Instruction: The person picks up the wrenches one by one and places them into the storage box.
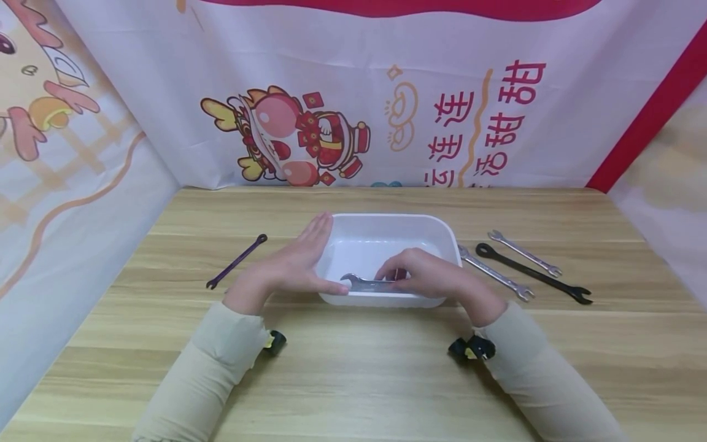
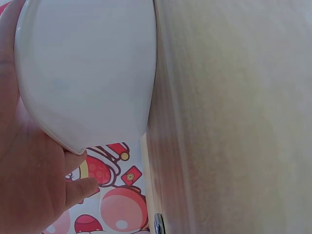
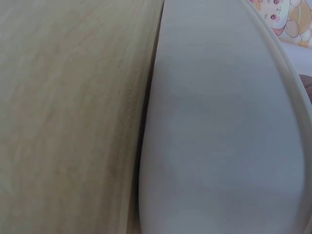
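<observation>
On the table stands a white plastic box (image 1: pixel 386 222). My left hand (image 1: pixel 295 261) rests against its left end, fingers straight along that side and the thumb over the front left corner. The left wrist view shows the same hand (image 2: pixel 29 170) against the box wall (image 2: pixel 92 73). My right hand (image 1: pixel 428 273) reaches inside and pinches a silver wrench (image 1: pixel 361 284) lying along the inner front wall; part of the wrench is hidden by the fingers. In the right wrist view the box wall (image 3: pixel 219 122) covers most of that hand.
Left of the box lies a thin dark purple wrench (image 1: pixel 236 262). To the right are a silver wrench (image 1: pixel 497 274) close to the box, a long black wrench (image 1: pixel 533 272) and a smaller silver wrench (image 1: pixel 525 252). A printed cloth (image 1: pixel 331 49) hangs behind the wooden table (image 1: pixel 353 380).
</observation>
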